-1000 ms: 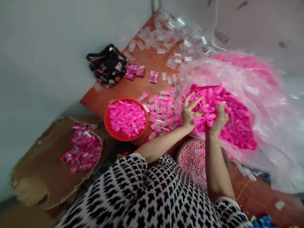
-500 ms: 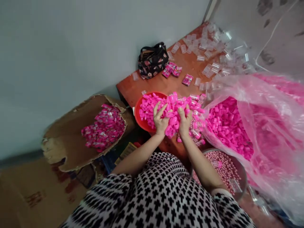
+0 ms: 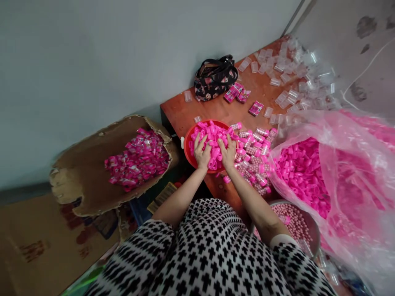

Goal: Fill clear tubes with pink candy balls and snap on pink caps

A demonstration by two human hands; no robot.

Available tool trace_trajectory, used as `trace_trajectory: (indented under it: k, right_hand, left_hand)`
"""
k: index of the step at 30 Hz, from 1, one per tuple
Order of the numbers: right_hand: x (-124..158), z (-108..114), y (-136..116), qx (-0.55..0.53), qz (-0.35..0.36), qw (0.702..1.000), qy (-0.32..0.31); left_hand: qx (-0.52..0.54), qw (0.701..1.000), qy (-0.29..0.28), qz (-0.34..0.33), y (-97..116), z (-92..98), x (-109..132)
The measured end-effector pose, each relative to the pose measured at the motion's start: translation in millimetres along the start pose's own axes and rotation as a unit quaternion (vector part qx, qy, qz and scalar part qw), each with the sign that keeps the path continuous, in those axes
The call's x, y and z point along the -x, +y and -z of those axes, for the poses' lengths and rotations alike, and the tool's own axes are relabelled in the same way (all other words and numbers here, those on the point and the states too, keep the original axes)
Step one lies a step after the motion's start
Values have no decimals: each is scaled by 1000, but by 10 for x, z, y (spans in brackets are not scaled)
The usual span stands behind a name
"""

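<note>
Logging torn cardboard (image 3: pixel 83 181) holding pink packets (image 3: pixel 137 154) at far left; L hand (image 3: pixel 202 153) and R hand (image 3: pixel 227 152) were in red bowl (image 3: pixel 187 151), fingers (image 3: pixel 196 142) spread, sunk among pink caps (image 3: pixel 212 137), grip unclear; filled bottles (image 3: pixel 253 154) lay just right on orange table (image 3: pixel 200 107); plastic bag (image 3: pixel 348 230) of caps sat farther right.

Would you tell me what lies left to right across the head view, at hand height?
Torn cardboard tray of pink packets → red bowl of pink caps → capped tubes of pink beads → clear plastic bag of pink caps
</note>
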State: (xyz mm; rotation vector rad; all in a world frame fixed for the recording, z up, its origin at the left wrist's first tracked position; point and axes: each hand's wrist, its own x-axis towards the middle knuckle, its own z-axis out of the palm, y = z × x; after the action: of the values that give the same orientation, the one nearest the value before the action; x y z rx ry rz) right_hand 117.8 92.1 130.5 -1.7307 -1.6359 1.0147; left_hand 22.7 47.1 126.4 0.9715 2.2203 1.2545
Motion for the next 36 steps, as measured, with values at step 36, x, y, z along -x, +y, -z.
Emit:
trace_trajectory:
  k: [36]
  right_hand:
    - [-239, 388, -80, -8, 223, 949, -224]
  left_hand:
    - [-113, 984, -42, -128, -205, 266, -35]
